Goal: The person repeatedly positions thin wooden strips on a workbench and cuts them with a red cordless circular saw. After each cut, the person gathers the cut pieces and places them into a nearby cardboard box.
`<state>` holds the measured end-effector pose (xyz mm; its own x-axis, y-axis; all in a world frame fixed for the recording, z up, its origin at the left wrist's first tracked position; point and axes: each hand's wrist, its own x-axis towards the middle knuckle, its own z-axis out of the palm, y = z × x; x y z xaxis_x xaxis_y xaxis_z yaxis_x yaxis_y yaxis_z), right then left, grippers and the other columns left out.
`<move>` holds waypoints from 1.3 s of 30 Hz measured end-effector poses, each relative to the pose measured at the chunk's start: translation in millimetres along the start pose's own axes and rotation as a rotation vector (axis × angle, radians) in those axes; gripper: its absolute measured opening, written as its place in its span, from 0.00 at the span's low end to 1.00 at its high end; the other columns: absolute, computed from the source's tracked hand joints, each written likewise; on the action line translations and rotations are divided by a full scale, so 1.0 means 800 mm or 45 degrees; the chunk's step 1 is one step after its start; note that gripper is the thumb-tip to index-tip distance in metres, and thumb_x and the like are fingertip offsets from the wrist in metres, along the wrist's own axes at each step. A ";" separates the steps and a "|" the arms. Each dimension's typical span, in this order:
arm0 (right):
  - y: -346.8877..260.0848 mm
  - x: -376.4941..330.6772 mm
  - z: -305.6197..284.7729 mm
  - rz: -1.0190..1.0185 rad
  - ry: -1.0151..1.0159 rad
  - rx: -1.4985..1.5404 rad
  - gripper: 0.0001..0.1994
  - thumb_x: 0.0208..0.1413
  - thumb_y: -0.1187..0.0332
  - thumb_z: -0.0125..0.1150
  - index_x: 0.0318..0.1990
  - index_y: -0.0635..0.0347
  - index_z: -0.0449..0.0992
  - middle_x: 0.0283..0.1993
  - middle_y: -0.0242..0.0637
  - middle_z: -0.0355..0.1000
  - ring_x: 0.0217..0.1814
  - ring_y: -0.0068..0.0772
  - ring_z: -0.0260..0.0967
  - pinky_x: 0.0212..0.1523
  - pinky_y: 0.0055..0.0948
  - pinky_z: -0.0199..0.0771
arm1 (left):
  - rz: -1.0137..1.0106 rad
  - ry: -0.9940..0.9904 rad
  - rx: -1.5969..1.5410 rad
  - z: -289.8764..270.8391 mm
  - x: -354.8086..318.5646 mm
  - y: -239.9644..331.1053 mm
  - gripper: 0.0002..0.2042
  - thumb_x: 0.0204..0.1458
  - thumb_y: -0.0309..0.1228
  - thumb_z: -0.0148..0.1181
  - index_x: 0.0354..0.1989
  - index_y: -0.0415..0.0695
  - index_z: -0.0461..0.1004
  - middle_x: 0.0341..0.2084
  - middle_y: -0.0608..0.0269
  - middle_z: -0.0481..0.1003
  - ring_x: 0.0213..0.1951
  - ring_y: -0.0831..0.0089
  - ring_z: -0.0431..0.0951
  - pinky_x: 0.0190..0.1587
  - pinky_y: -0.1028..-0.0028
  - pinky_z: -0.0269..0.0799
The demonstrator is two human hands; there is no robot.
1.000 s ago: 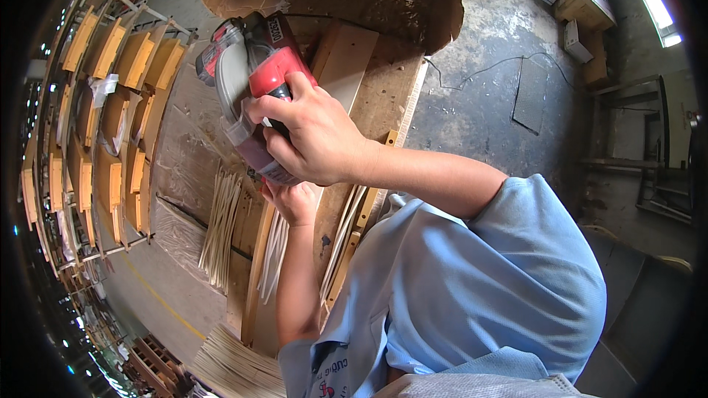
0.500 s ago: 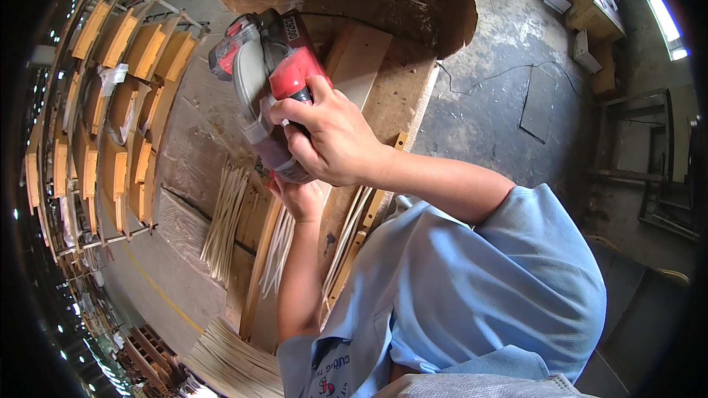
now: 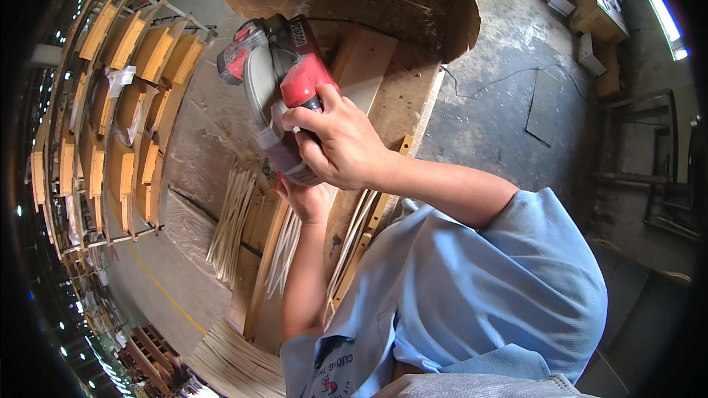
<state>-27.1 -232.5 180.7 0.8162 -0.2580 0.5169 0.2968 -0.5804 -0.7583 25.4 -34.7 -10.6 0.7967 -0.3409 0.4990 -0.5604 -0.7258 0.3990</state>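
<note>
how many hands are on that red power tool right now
2. The right hand grips the red power tool from above; the left hand touches its lower end, mostly hidden.

We see a grey concrete floor (image 3: 509, 103) with dark stains and a thin black cable (image 3: 487, 81) lying on it. On the left, we see long metal racks (image 3: 110, 118) full of yellow-brown wooden pieces, and a yellow line (image 3: 166, 291) runs across the floor near them. At the top right, we see wooden boxes (image 3: 590, 15) by the wall, bright daylight comes in through a window (image 3: 660, 15), a dark metal frame (image 3: 641, 169) stands at the right, and small lights (image 3: 44, 250) shine far off on the left.
</note>
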 end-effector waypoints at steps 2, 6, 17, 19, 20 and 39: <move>-0.003 0.000 0.001 -0.009 -0.001 0.002 0.16 0.53 0.70 0.59 0.50 0.47 0.78 0.49 0.51 0.67 0.49 0.59 0.68 0.48 0.54 0.71 | -0.309 0.020 -0.279 0.013 -0.011 -0.011 0.33 0.56 0.36 0.72 0.70 0.46 0.65 0.66 0.57 0.67 0.68 0.58 0.62 0.68 0.55 0.57; -0.006 -0.003 0.005 -0.034 -0.018 0.021 0.16 0.52 0.70 0.59 0.50 0.47 0.78 0.50 0.52 0.66 0.50 0.60 0.67 0.49 0.54 0.71 | -0.674 0.008 -1.399 0.034 -0.017 -0.066 0.31 0.59 0.40 0.69 0.69 0.49 0.65 0.66 0.58 0.66 0.68 0.60 0.60 0.69 0.58 0.56; 0.006 -0.012 0.004 -0.044 0.002 0.003 0.17 0.51 0.71 0.60 0.51 0.48 0.78 0.52 0.52 0.66 0.51 0.60 0.67 0.51 0.54 0.70 | -0.525 -0.110 -0.802 0.008 -0.003 -0.010 0.32 0.59 0.41 0.69 0.70 0.50 0.65 0.64 0.59 0.66 0.66 0.59 0.61 0.69 0.59 0.58; 0.002 -0.012 0.004 -0.054 0.002 0.017 0.17 0.51 0.72 0.60 0.51 0.48 0.78 0.52 0.52 0.66 0.51 0.60 0.67 0.51 0.54 0.70 | -0.480 -0.151 -0.740 0.000 0.001 -0.008 0.32 0.59 0.41 0.69 0.70 0.50 0.65 0.64 0.60 0.67 0.66 0.59 0.61 0.69 0.59 0.58; 0.000 -0.011 0.003 -0.059 0.002 0.022 0.17 0.51 0.72 0.60 0.51 0.48 0.78 0.52 0.52 0.66 0.51 0.60 0.67 0.51 0.54 0.70 | -0.460 -0.153 -0.718 -0.002 0.001 -0.008 0.31 0.59 0.42 0.69 0.70 0.50 0.65 0.64 0.60 0.67 0.66 0.59 0.62 0.69 0.59 0.58; 0.003 -0.022 0.004 -0.109 0.011 0.021 0.18 0.51 0.72 0.60 0.51 0.49 0.78 0.52 0.53 0.65 0.52 0.61 0.67 0.52 0.53 0.70 | -0.268 -0.133 -0.458 -0.007 0.004 -0.003 0.30 0.56 0.47 0.69 0.65 0.52 0.71 0.62 0.65 0.71 0.67 0.59 0.65 0.67 0.53 0.58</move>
<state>-39.1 -227.0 168.5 0.7830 -0.2148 0.5837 0.3737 -0.5877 -0.7176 28.0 -30.2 -5.6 0.9105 -0.2799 0.3045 -0.4114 -0.5374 0.7361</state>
